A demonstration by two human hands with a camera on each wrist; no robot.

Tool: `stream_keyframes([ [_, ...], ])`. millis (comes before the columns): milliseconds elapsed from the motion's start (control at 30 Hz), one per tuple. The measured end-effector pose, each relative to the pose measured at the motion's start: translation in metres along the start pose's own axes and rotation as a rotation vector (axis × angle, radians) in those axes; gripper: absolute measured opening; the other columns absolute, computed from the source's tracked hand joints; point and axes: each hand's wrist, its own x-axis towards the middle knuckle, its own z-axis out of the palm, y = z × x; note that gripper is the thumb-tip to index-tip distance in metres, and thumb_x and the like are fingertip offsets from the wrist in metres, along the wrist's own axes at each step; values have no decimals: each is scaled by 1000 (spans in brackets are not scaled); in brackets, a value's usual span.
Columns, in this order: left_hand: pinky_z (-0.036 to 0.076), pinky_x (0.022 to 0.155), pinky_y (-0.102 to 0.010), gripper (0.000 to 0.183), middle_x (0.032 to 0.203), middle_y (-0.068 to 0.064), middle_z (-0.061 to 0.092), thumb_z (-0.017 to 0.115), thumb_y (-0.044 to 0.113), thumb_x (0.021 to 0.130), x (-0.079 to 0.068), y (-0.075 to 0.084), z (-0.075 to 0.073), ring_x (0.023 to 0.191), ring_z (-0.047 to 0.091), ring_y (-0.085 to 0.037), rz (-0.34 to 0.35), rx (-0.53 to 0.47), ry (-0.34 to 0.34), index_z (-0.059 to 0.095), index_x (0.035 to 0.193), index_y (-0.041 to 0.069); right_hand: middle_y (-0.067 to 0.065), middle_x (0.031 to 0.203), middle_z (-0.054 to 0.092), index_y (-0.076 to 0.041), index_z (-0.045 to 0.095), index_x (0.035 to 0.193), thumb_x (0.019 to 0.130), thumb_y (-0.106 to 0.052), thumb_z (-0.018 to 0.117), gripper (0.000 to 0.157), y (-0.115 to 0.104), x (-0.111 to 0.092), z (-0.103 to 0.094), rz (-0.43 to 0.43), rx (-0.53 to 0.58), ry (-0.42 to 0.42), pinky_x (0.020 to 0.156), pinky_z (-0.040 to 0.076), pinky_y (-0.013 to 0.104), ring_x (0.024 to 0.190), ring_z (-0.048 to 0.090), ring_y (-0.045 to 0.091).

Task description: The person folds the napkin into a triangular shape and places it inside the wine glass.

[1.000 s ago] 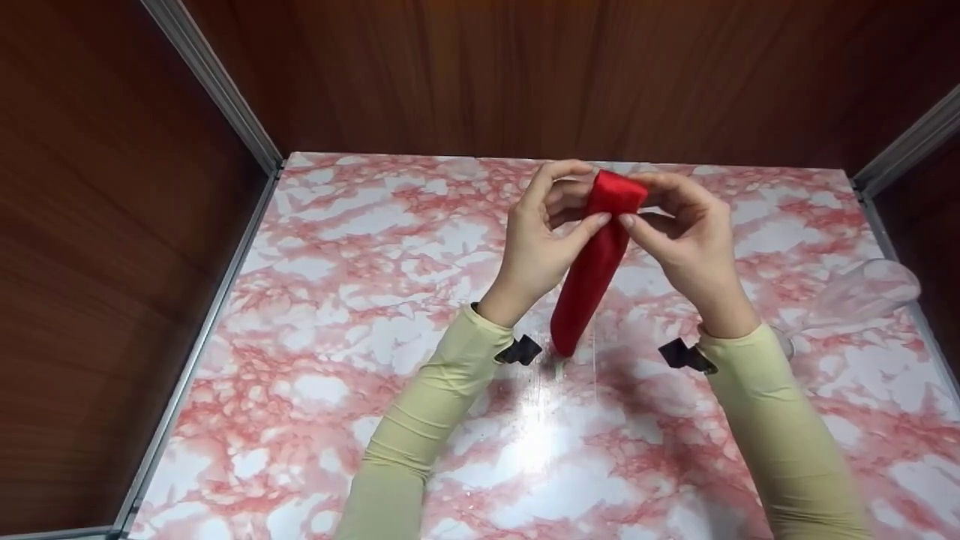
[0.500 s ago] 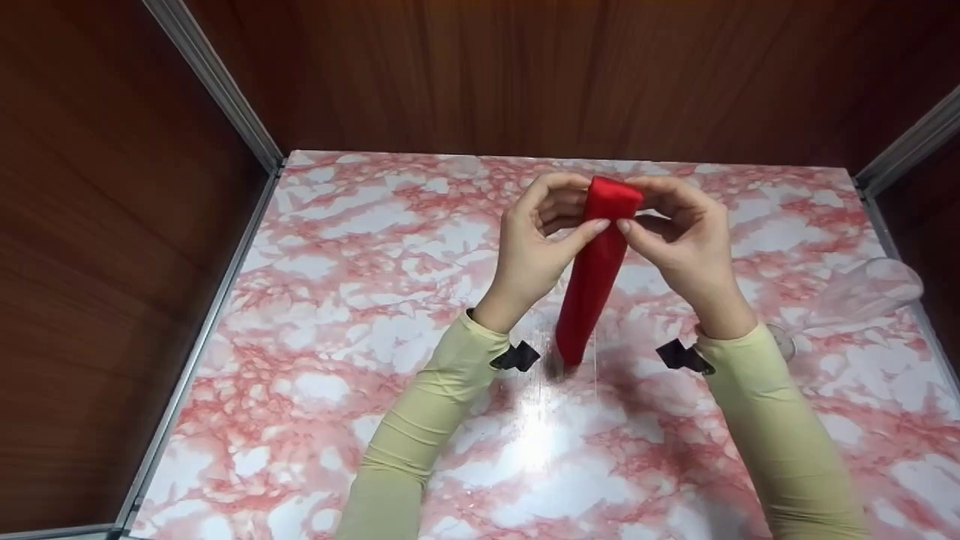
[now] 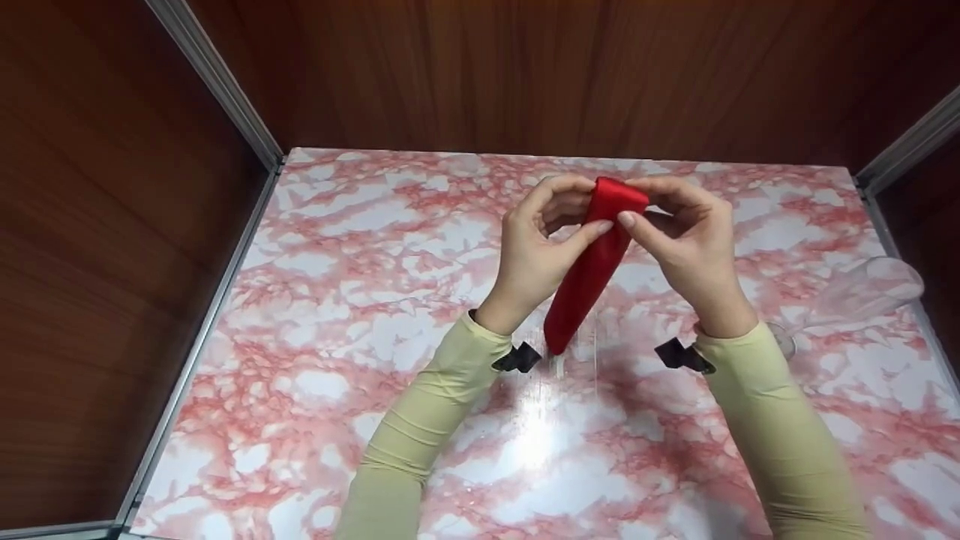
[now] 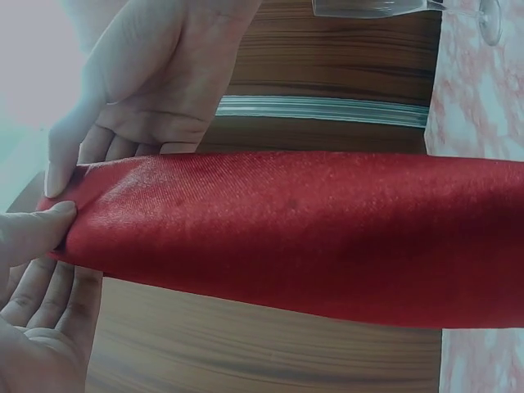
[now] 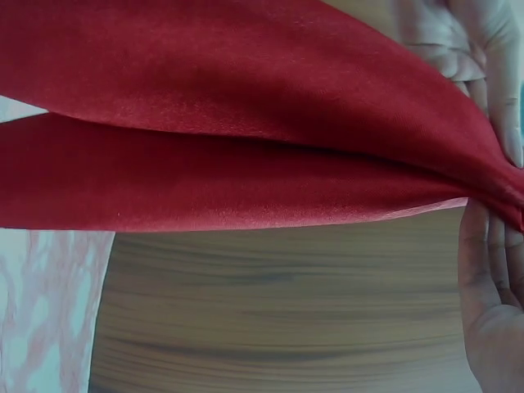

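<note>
A folded strip of shiny red satin cloth [image 3: 585, 292] hangs above the table, its folded upper end between both hands. On its left edge, my left hand [image 3: 529, 251] pinches the cloth, thumb in front and fingers behind. Gripping the opposite edge, my right hand [image 3: 697, 251] has its thumb tip close beside the left thumb. In the left wrist view the cloth [image 4: 311, 237] runs smooth from the hands. From the right wrist, two hanging layers of the cloth [image 5: 246, 90] show with a gap between them. The fingertips behind the cloth are partly hidden.
A clear stemmed glass [image 3: 870, 289] lies on its side at the right of the table, its foot partly behind the right sleeve [image 3: 772, 427]. Dark wood panels [image 3: 525, 75] with metal edging enclose the marbled red-and-white table [image 3: 337, 300] at the back and sides.
The folded top of the cloth has become flatter and smoother. Its lower end swung right, then back left. Both hands sit slightly lower, and the thumbs have come closer together.
</note>
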Motion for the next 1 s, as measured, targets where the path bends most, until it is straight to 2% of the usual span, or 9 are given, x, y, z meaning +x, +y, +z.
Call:
stream_keyframes([
  [133,54,79,-36,35,96,-14,68,75,-9,76,0,2,0,86,66,-14,-14,-9,4,58,107,-8,18,100,68,12,66,105,77,12,72,29,-1,1,-1,16,-10,3,80,54,27,90,63,25],
  [367,54,78,-43,38,93,-17,67,75,-11,75,1,0,-5,85,66,-20,-65,-88,4,57,108,-10,18,101,68,11,66,107,77,12,72,30,0,3,-1,35,0,-1,79,54,28,89,63,25],
  [467,54,79,-43,42,95,-17,65,77,-10,74,2,-1,-8,86,65,-21,-69,-75,-22,57,110,-10,19,101,68,11,66,107,77,12,72,31,0,3,-1,39,20,-2,80,54,28,89,64,25],
  [700,50,89,-42,50,109,-18,63,81,-3,72,0,1,-14,98,61,-24,-38,61,-66,58,116,-11,20,102,67,12,65,108,77,14,71,32,-1,5,0,40,56,-24,79,55,29,89,64,26],
  [867,47,94,-40,50,110,-16,66,80,-3,73,-1,-1,-14,100,63,-16,-59,20,-88,58,117,-10,21,102,67,12,64,109,77,14,70,32,-1,4,0,39,62,-39,79,54,30,88,64,27],
  [1000,47,95,-39,50,108,-17,65,79,-3,74,-2,-2,-15,99,63,-19,-83,-16,-105,57,118,-10,21,101,67,13,64,109,77,14,70,32,-1,3,0,35,72,-52,79,55,30,88,64,28],
])
